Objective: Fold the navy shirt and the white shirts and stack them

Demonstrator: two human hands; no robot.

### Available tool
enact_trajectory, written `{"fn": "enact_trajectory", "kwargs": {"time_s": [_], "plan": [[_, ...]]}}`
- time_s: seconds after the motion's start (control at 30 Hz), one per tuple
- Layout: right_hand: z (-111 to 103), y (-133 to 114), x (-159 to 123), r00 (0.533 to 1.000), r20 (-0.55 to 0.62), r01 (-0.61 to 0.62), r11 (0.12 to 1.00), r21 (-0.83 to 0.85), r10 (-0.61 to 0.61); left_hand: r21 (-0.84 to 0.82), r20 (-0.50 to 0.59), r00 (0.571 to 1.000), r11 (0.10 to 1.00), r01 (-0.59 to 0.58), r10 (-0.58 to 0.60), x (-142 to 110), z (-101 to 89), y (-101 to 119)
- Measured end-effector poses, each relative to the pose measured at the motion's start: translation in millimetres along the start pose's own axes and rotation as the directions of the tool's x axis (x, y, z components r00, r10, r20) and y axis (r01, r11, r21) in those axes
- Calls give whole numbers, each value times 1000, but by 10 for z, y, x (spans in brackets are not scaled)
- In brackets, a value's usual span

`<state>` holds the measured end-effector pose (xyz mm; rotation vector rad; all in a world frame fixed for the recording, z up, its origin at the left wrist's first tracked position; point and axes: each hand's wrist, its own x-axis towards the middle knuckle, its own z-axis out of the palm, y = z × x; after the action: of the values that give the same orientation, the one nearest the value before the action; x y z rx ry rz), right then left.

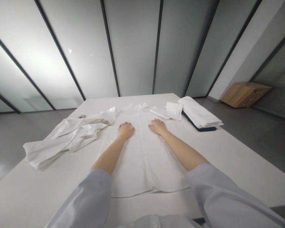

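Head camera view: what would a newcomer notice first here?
A white shirt lies spread on the table, the left hand and right hand on top. Crumpled white fabric lies left of the hands; at the table's right edge, a folded white cloth sits on something dark.

An office, it seems; frosted glass panels (135,47) in dark frames (157,47); a wooden cabinet (238,94); grey floor (251,126).
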<state>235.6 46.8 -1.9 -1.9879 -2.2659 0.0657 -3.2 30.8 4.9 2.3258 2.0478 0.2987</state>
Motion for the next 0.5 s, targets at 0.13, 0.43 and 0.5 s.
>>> {"fn": "enact_trajectory", "kwargs": {"time_s": [0.13, 0.43, 0.5], "plan": [[-20, 32, -58, 999, -19, 44, 999, 15, -43, -13, 45, 996, 997, -79, 80, -67, -9, -65], [-32, 86, -1, 990, 119, 72, 997, 5, -72, 66, 248, 966, 994, -86, 67, -6, -24, -20], [-26, 105, -25, 993, 76, 94, 996, 12, -94, 59, 266, 962, 995, -84, 65, 6, -19, -23]]}}
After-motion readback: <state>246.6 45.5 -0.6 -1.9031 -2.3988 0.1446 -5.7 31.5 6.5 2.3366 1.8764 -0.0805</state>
